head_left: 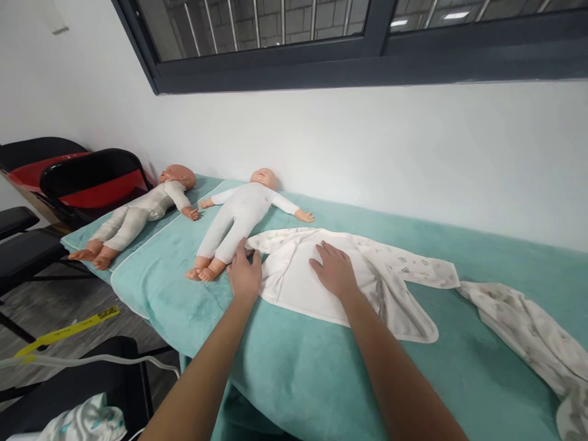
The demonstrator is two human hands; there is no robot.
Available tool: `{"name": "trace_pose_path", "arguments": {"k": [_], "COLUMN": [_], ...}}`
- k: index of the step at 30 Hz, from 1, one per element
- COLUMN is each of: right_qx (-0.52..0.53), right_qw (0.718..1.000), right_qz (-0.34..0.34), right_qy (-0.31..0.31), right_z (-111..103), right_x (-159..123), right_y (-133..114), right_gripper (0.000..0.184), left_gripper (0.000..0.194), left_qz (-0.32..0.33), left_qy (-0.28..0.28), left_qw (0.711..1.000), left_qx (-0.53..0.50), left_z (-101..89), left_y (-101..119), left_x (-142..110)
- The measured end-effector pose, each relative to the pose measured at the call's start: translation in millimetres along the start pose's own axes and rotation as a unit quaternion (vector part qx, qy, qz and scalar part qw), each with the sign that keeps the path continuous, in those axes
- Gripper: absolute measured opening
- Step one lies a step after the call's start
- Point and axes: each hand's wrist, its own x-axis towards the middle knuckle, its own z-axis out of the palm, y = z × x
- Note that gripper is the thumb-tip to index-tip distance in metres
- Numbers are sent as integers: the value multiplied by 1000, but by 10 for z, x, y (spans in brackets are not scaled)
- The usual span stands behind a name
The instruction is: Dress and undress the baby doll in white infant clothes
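A white baby jacket [298, 278] with small printed figures on its sleeves lies spread, front open, on the green cloth. My right hand [336, 268] rests flat on its white inside, fingers stretched out. At the jacket's left edge is my left hand [245, 275], thumb and fingers apart, close to the sleeve end and beside the lower leg of a baby doll [245, 208]. That doll lies on its back in a white body suit, arms spread. Whether my left fingertips touch the sleeve cannot be made out.
A second doll [142, 208] in cream clothing lies at the table's left end. Another printed garment [528, 324] lies bunched on the right. Behind the green-covered table [321, 380] are a wall and a barred window. Black chairs [96, 177] and a pale cable [114, 360] are left.
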Motion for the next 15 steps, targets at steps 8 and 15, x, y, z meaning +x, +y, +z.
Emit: {"name": "trace_pose_path", "arguments": {"k": [8, 15], "right_qx": [0, 6], "right_qw": [1000, 1000], "right_qz": [1, 3], "right_qy": [1, -4], "right_z": [8, -11], "right_x": [3, -3], "right_y": [4, 2], "right_gripper": [51, 51], "left_gripper": [58, 40], "left_qz": [0, -5], "left_qy": [-27, -9], "left_qw": [1000, 998], "left_qx": [-14, -62], "left_z": [39, 50], "left_y": [12, 4], "left_x": [77, 184]}}
